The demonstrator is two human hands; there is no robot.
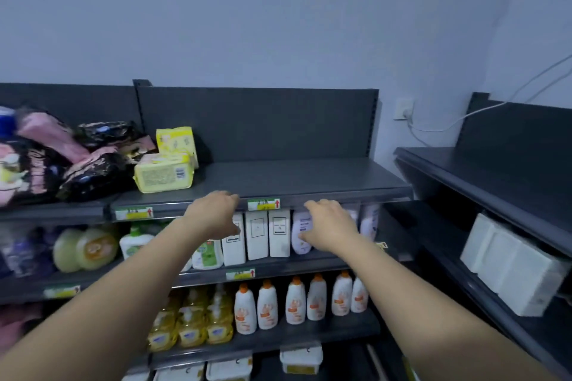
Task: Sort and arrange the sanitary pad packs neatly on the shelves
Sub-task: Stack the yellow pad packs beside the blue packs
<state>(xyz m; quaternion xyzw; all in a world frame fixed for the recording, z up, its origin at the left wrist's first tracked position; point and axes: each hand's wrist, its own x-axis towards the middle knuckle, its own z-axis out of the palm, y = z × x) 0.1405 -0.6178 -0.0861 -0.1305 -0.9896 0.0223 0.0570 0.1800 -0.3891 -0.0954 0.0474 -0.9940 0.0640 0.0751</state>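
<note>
A jumble of black and pink sanitary pad packs (pixel 93 175) lies heaped at the left of the dark top shelf (pixel 294 179). Two yellow pad packs sit beside the heap: one flat (pixel 162 176), one standing behind it (pixel 176 141). Both my arms reach forward, empty. My left hand (pixel 215 213) hangs just below the top shelf's front edge, fingers loosely curled. My right hand (pixel 329 224) hovers in front of the second shelf, fingers relaxed, holding nothing. The right half of the top shelf is bare.
The second shelf holds white boxes (pixel 257 235), lilac bottles and green soap bottles. Below stand white bottles with orange caps (pixel 297 300) and yellow bottles. A second dark shelf unit (pixel 483 176) stands at right with white packs (pixel 510 263).
</note>
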